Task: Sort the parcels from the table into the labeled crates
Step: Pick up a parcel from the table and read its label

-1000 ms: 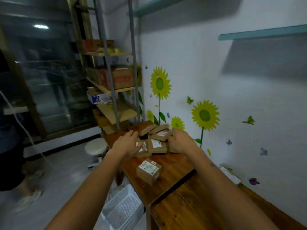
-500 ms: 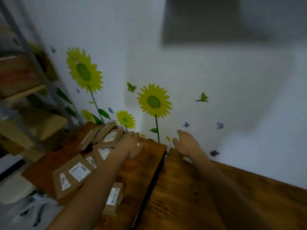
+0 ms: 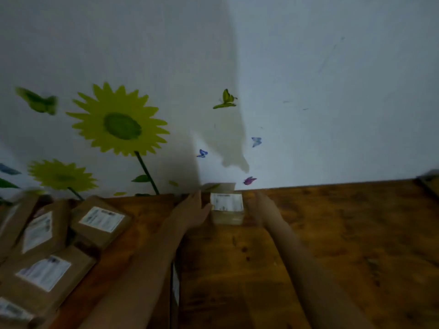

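Against the wall, both hands' straight fingers (image 3: 197, 198) flanked the parcel (image 3: 226, 208); squeezing evenly before lifting off the bench (image 3: 332, 233) seemed wise.

A small pale parcel (image 3: 226, 207) sits on the wooden counter (image 3: 332, 233) right by the wall, flat on its base, with a white label covering most of its top. Its front face looks lighter than the others, almost translucent, though blur hides detail. It stands between the 2 hands, well apart from the rest.

Off to the left lies a cluster of brown cardboard parcels (image 3: 47, 245), overlapping and tilted against one another. Among them, a flat box (image 3: 101, 222) nearest the middle shows a white label face up; another (image 3: 45, 274) lies in front of it, label also up.
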